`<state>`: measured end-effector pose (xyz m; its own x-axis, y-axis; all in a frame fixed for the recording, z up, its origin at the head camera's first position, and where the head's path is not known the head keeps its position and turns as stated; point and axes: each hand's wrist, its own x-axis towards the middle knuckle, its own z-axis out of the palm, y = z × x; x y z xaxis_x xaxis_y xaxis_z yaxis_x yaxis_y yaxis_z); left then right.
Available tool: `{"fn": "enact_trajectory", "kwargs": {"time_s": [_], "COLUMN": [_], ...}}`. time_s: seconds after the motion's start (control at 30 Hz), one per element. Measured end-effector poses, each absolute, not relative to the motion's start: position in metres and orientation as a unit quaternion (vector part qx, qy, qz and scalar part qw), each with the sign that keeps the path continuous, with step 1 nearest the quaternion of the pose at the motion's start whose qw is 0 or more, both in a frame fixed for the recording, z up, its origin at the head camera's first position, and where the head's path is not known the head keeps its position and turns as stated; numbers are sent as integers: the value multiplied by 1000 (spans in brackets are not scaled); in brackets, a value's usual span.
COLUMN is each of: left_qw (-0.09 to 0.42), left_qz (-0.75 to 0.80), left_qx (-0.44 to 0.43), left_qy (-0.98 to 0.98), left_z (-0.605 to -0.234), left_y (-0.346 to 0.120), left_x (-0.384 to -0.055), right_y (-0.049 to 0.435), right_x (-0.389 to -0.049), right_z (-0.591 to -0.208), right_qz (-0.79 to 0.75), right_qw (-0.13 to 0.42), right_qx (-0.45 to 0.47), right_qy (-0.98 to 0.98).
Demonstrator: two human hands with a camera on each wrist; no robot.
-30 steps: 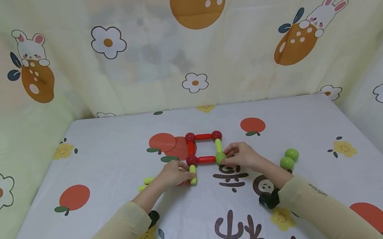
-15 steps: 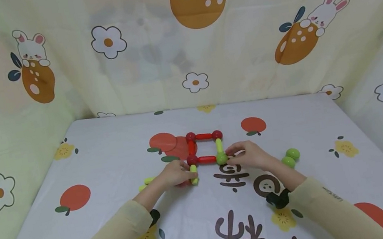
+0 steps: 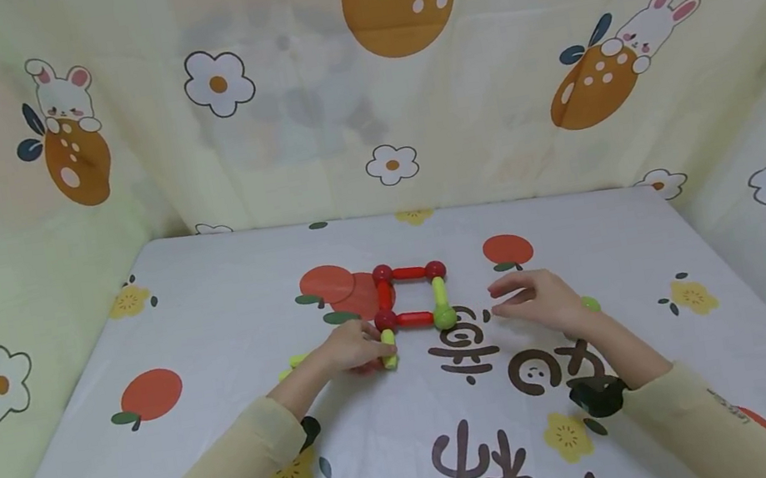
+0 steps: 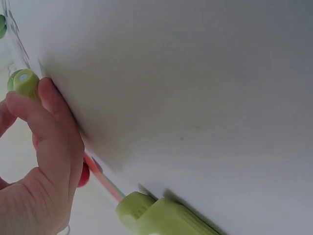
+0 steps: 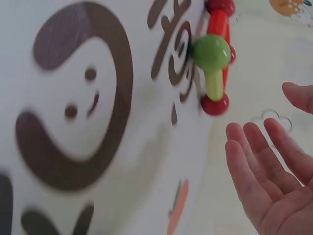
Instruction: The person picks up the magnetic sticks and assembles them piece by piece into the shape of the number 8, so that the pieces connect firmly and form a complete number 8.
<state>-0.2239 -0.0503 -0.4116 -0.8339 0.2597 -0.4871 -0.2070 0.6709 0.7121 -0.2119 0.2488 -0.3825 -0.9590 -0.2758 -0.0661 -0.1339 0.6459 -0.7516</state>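
The left hand (image 3: 354, 347) pinches a lime-green rod (image 3: 390, 349) at the near-left dark-red ball (image 3: 385, 320) of a square rod-and-ball frame (image 3: 415, 319), midway between the table's side edges, towards the far edge; the right hand (image 3: 540, 301), fingers spread wide, hovers towards the right edge, apart from the frame's green ball (image 3: 445, 317).

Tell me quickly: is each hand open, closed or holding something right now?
Left hand: closed, holding a short, ridged yellow-green rod.
Right hand: open, holding nothing.
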Motion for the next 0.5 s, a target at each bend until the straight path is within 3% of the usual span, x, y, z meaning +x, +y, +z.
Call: {"fn": "enact_trajectory", "kwargs": {"time_s": [0.5], "left_qw": [288], "left_qz": [402], "left_qx": [19], "left_qy": [869], "left_z": [-412], "left_y": [-52], "left_x": [-226], "right_y": [294], "right_x": [-191], "right_z": [-365], "right_qz": [-369], "right_qw": [66], "right_qx": [-74], "right_qy": [924]}}
